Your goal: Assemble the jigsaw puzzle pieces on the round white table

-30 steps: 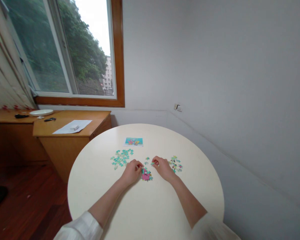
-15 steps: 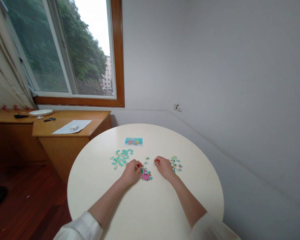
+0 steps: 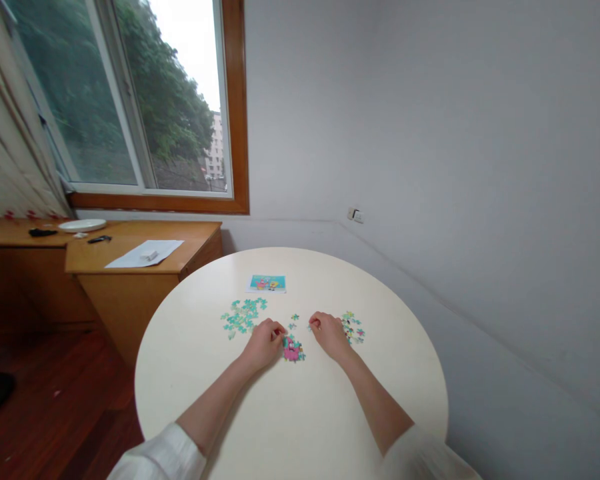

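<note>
A partly joined jigsaw puzzle (image 3: 293,349), pink with teal edges, lies on the round white table. My left hand (image 3: 266,341) rests at its upper left edge, thumb and fingertips pinched together; what is between them is too small to make out. My right hand (image 3: 329,333) is pinched to the right of the joined part, with a small pale puzzle piece (image 3: 311,327) at its fingertips. Two loose puzzle pieces (image 3: 294,321) lie between the hands. Beyond my right hand is a pile of mixed yellow, pink and green pieces (image 3: 353,327), partly hidden by it.
Many teal puzzle pieces (image 3: 243,317) are spread left of centre. Behind them lies a picture card (image 3: 267,284) with cartoon figures. A wooden desk (image 3: 200,233) at the left holds a white plate (image 3: 83,226) and a paper sheet (image 3: 145,254). The round table (image 3: 280,427) stands near the wall.
Almost nothing differs. My right hand's fingertips have shifted very slightly to the right; my left hand stays in place by the joined puzzle.
</note>
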